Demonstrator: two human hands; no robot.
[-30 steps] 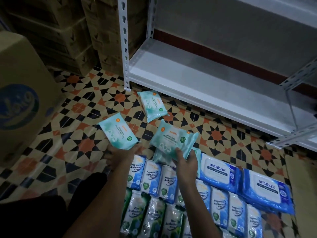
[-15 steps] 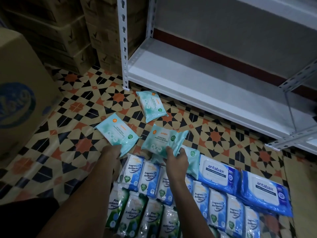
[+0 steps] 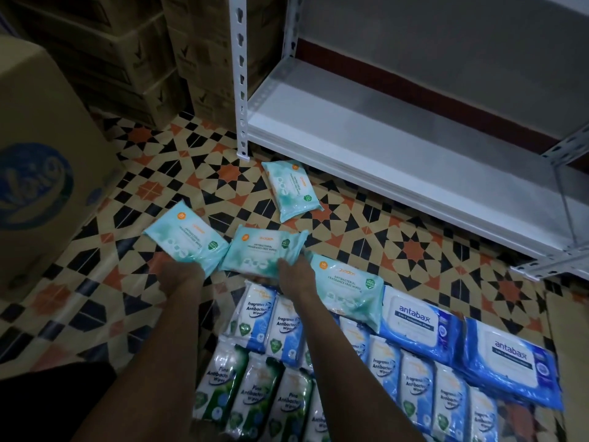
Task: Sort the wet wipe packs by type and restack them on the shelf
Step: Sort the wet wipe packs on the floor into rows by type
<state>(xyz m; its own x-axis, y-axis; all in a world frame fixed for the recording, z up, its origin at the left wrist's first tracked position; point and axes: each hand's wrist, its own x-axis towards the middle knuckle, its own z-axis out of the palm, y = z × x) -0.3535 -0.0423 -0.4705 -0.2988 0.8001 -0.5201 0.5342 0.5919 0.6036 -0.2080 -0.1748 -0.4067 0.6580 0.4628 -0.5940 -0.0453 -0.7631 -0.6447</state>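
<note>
Lying flat (long axis rightward, tilted up), teal pack (image 3: 264,252) under right hand (image 3: 294,275).

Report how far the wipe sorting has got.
Done: blue packs, green packs and antabax packs lie grouped in rows on the floor. In hand: left hand and right hand each hold a teal pack. Left: the shelf holds nothing yet.

You face a patterned tile floor (image 3: 95,282), stacked cardboard boxes (image 3: 127,59), a white metal shelf (image 3: 382,138) and a grey wall (image 3: 446,43), dimly lit.
</note>
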